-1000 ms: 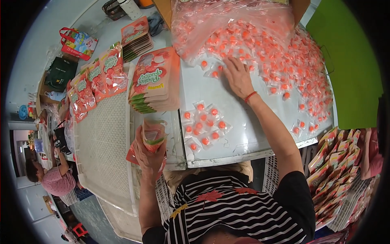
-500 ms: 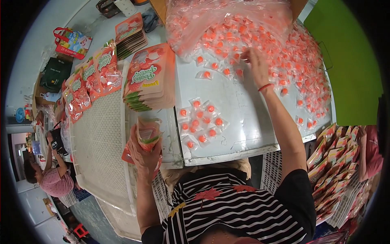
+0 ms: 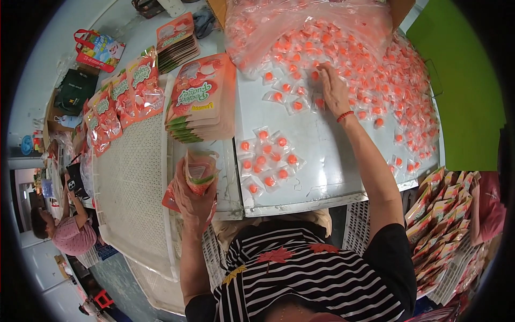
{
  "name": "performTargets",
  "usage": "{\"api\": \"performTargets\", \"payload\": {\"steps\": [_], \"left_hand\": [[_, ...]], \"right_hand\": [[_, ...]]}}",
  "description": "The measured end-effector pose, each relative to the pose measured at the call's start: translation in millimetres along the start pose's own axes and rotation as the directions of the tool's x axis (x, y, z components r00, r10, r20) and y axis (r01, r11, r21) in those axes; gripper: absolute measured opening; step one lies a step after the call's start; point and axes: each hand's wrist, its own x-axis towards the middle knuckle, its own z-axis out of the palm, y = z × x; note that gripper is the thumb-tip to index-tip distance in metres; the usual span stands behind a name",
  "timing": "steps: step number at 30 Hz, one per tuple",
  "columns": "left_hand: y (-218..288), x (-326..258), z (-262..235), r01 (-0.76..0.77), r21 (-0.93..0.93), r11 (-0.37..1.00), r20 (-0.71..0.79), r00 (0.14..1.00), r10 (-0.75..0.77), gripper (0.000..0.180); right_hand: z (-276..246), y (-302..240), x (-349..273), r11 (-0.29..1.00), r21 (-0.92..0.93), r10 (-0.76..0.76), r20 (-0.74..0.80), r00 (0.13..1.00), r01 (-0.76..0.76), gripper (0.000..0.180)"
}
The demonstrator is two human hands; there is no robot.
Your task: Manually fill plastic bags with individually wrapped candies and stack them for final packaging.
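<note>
My left hand (image 3: 196, 204) is closed around a red-and-pink stand-up pouch (image 3: 201, 167), held upright with its mouth gaping, over the near left of the table. At the edge of a big heap of clear-wrapped orange-red candies (image 3: 405, 91), my right hand (image 3: 335, 92) reaches forward with its fingers stretched out, touching or just above some of them. Several loose wrapped candies (image 3: 296, 105) lie left of those fingers. Nearer to me, a separate cluster of wrapped candies (image 3: 261, 160) rests on the white table (image 3: 327, 155). A stack of flat pouches (image 3: 201, 91) stands beyond my left hand.
Filled pouches (image 3: 145, 86) lie along the far end of a white perforated tray (image 3: 137, 177) on the left. A clear plastic bag (image 3: 257, 40) spills candies at the back. To the right are a green panel (image 3: 461, 86) and a crate of pouches (image 3: 440, 214). Another person (image 3: 70, 225) is far left.
My right hand has shifted slightly down, and a few candies beside it have moved a little toward me. The left hand keeps hold of the pouch. The whole view has shifted slightly.
</note>
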Motion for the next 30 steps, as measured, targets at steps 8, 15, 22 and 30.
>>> {"api": "performTargets", "payload": {"steps": [8, 15, 22, 30], "left_hand": [[-0.3, -0.1, -1.8, 0.03, -0.042, 0.999, 0.015, 0.999, -0.029, 0.079], [0.0, 1.0, -1.1, 0.024, -0.028, 0.999, 0.006, 1.0, -0.024, 0.079], [-3.8, 0.8, -2.4, 0.047, -0.037, 0.998, 0.008, 0.999, -0.047, 0.08], [2.2, 4.7, -1.9, -0.039, -0.011, 0.999, -0.012, 0.999, 0.039, 0.08]], "right_hand": [[8.4, 1.0, -11.2, 0.832, 0.522, 0.12, 0.16, 0.98, -0.187, 0.037], [4.8, 1.6, -14.4, 0.865, -0.21, -0.43, 0.16, 0.889, 0.456, 0.026], [-18.9, 6.7, -43.7, 0.754, -0.547, -0.358, 0.121, 0.926, 0.363, 0.018], [-1.5, -25.2, -15.7, 0.783, -0.316, -0.498, 0.199, 0.844, 0.536, 0.039]]}}
